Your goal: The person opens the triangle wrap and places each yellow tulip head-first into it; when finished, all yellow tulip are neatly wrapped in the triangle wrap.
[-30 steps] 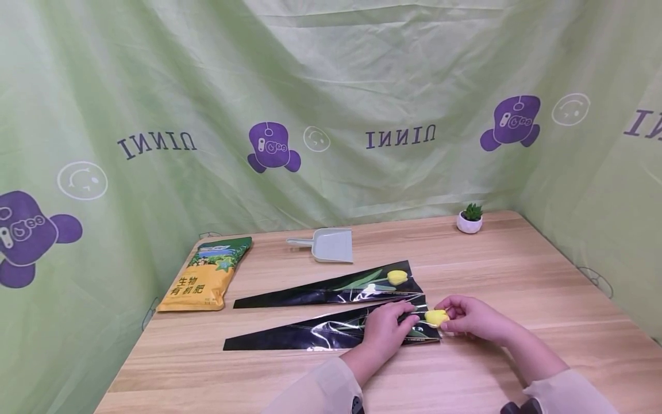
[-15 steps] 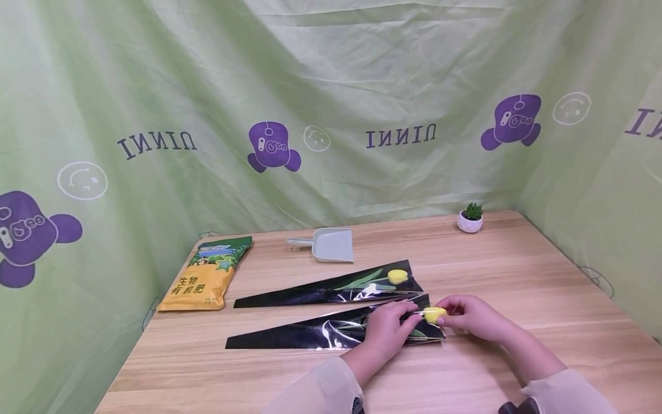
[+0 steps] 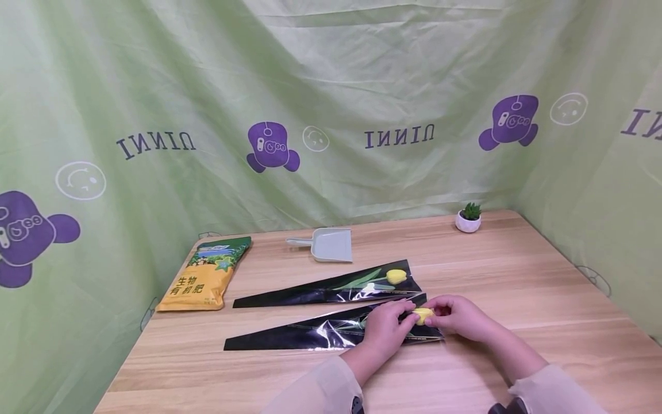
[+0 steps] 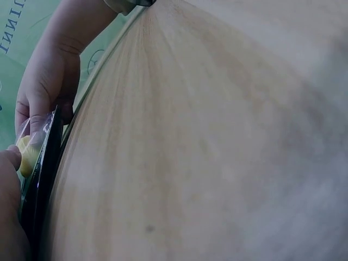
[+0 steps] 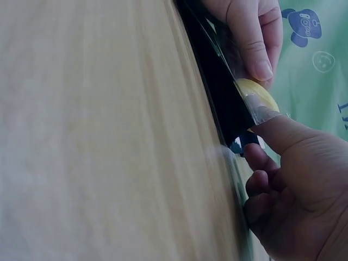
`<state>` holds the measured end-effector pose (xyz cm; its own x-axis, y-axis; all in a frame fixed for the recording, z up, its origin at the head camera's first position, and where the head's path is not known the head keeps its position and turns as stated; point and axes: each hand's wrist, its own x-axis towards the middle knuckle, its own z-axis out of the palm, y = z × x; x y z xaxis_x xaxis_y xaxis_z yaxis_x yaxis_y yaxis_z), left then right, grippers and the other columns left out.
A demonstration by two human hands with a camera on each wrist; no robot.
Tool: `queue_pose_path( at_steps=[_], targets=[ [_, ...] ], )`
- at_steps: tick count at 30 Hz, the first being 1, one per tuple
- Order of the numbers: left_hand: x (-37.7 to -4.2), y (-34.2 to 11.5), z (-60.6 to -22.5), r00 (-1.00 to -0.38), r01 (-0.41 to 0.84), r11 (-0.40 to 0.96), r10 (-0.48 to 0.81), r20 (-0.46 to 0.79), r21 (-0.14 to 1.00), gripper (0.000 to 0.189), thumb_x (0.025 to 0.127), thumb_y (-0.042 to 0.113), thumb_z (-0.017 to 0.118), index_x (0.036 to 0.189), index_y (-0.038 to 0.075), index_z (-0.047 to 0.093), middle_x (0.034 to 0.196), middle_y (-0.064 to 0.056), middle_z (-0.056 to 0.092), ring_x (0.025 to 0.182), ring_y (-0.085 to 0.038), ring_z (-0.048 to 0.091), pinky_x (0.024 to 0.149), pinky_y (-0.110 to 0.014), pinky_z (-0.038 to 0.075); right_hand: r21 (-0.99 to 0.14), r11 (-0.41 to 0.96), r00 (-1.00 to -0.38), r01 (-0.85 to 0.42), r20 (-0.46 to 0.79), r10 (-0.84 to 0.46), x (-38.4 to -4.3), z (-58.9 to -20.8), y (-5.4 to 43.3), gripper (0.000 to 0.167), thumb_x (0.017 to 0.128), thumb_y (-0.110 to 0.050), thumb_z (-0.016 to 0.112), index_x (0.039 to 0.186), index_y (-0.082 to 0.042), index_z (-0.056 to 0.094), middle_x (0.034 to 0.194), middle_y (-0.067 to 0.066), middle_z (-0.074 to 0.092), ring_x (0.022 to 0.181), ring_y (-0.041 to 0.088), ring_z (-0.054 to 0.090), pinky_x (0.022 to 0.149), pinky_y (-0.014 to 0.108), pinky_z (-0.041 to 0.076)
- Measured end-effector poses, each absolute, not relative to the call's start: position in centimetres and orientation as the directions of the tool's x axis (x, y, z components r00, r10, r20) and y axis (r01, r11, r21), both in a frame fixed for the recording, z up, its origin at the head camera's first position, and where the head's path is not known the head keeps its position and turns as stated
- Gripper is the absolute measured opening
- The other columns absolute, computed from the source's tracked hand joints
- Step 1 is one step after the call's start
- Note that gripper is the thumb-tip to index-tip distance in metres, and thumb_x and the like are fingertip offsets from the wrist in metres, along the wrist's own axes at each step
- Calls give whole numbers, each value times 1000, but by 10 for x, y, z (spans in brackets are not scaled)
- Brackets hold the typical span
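Note:
A yellow tulip (image 3: 424, 315) lies inside a long tapered flower sleeve (image 3: 279, 338) with a black back and clear front. My right hand (image 3: 457, 317) pinches the tulip's head at the sleeve's wide end; in the right wrist view its thumb overlaps the clear film. Across the sleeve, my left hand (image 3: 384, 330) holds the film, with the thumb close to the bloom, hiding much of the green stem. Just behind lies a second black sleeve (image 3: 300, 296), with another yellow tulip (image 3: 396, 276) inside it.
A yellow and green fertilizer bag (image 3: 204, 276) lies at the table's left edge. Towards the back are a pale grey dustpan (image 3: 332, 245) and a small succulent in a white pot (image 3: 468, 222). Green printed cloth (image 3: 331, 75) surrounds the wooden table (image 3: 517, 270).
The tulip head has moved left, deeper into the front sleeve, and my right hand has moved left with it. My left hand has stayed nearly in place. The rear sleeve has not moved.

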<state>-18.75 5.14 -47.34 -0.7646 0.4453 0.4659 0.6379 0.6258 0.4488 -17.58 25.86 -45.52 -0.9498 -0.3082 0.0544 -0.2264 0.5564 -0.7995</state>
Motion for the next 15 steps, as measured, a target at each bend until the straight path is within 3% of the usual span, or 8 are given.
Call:
queue_pose_path(
  at_steps=[15],
  targets=[
    [-187,52,-473,-756,650,615,460,466,447,25,94,33,64,111,19,74,116,6,73,110,-7,68,93,-20,52,-810,549,-957,-206,50,-285,-174,-455,257,31,83,-20,77,105,0,72,83,-1,66,72,-2,53,64,19,48]
  ],
)
